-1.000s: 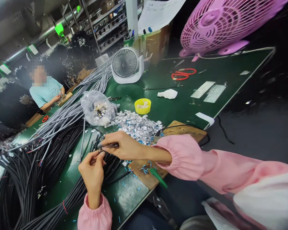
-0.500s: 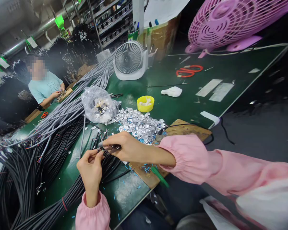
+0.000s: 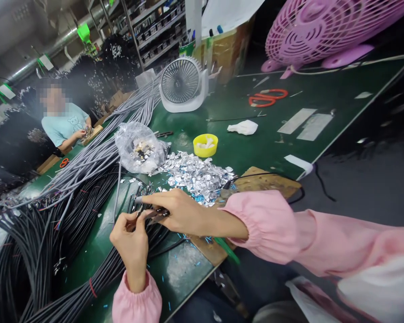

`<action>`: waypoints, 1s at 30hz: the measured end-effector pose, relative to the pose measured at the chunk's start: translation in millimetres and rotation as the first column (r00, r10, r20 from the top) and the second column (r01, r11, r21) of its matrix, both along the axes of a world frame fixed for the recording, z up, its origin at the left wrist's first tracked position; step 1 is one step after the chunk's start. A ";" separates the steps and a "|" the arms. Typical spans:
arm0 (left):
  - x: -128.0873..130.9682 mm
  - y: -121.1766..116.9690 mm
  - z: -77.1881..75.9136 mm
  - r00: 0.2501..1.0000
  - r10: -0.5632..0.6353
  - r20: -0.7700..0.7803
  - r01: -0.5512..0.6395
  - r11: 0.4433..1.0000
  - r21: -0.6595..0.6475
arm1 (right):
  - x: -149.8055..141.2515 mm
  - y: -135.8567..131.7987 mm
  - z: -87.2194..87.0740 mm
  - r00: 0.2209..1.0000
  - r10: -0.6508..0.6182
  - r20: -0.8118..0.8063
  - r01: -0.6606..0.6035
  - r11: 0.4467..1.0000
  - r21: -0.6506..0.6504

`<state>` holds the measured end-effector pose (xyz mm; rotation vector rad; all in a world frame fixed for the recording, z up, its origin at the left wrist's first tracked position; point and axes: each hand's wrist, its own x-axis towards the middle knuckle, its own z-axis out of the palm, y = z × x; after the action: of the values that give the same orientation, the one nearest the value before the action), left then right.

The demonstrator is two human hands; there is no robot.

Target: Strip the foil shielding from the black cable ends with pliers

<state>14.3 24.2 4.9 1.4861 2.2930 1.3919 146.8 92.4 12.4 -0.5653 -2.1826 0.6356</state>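
Note:
My left hand (image 3: 131, 235) is closed in a pinch around the end of a thin black cable, mostly hidden by the fingers. Close beside it, my right hand (image 3: 180, 211) grips a small dark metal tool (image 3: 159, 214) with a blade-like end. The tool's tip reaches my left thumb and fingertips; its exact kind is hidden in my fingers. The right index finger, with a grey cover on its tip, stretches over the left fingertips. Beneath both hands runs a bundle of black cables (image 3: 97, 273), tied with a red band.
Silver foil scraps (image 3: 198, 175) are heaped behind my hands, near a clear plastic bag (image 3: 138, 146) and a yellow dish (image 3: 205, 151). Farther back are a white fan (image 3: 182, 85), red-handled scissors (image 3: 267, 98) and a pink fan (image 3: 309, 36). A person (image 3: 65, 123) sits at far left.
Both hands have shifted slightly right in view, along with the whole scene. The tool in my right hand has come closer to my left fingertips. Both grips stay closed.

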 end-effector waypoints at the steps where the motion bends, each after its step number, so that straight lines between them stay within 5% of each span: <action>1: 1.3 -0.2 1.3 0.999 -0.019 -0.039 0.019 1.000 -0.015 | -0.4 0.6 -0.5 1.000 -0.005 0.014 0.005 1.000 0.019; 5: 2.6 -0.9 3.3 0.989 -0.101 -0.110 0.093 0.993 -0.076 | -0.8 4.1 -4.7 0.994 -0.043 0.100 0.026 0.986 0.164; 11: -1.6 -0.1 6.9 0.988 -0.151 0.044 0.154 0.985 -0.081 | -1.7 7.4 -14.5 0.998 -0.026 0.051 -0.001 0.878 0.479; 20: -21.3 -2.9 3.7 0.950 -0.195 0.246 0.199 0.980 0.009 | 0.4 10.1 0.4 0.976 -0.197 0.092 0.180 0.969 0.170; 25: -21.8 -4.1 6.4 0.948 -0.262 0.183 0.270 0.963 -0.022 | -2.3 4.6 2.8 0.937 -0.297 0.185 0.232 0.923 0.306; 30: -19.2 -4.6 3.4 0.939 -0.288 0.186 0.300 0.953 -0.044 | -6.0 4.4 -2.7 0.952 -0.297 0.068 0.222 0.830 0.512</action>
<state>-4.9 19.6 8.4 1.5366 1.9013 1.2851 140.7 96.9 9.6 -0.6237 -2.2292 -0.1324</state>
